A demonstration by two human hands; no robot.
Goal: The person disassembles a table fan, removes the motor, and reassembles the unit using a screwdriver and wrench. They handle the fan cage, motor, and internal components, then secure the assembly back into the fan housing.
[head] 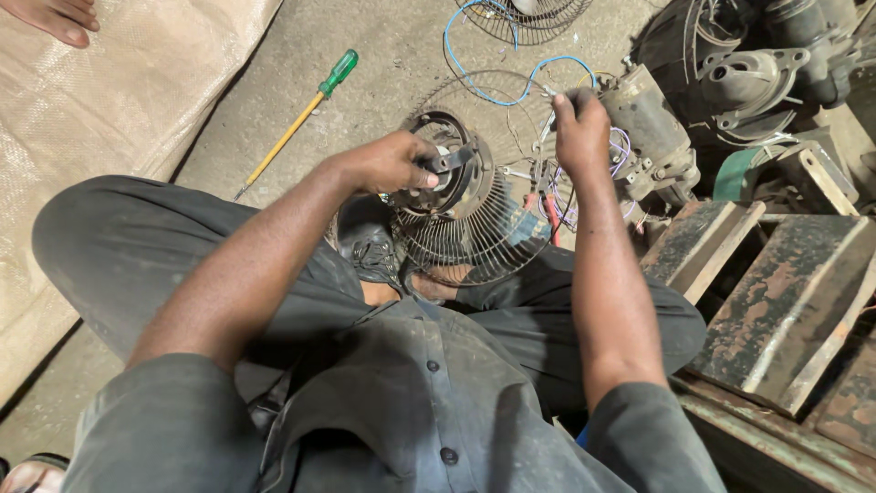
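Two hands (484, 151) over dusty concrete floor (365, 36).

Dim, flat light, perhaps from upper left; soft shadows under arms; focus sharp; corners slightly stretched.

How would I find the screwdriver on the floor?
Look at the grey concrete floor beside the tan woven sack, up-left of the person's left hand. The screwdriver lies there slanted and alone, the only tool with a yellow shaft and green handle.
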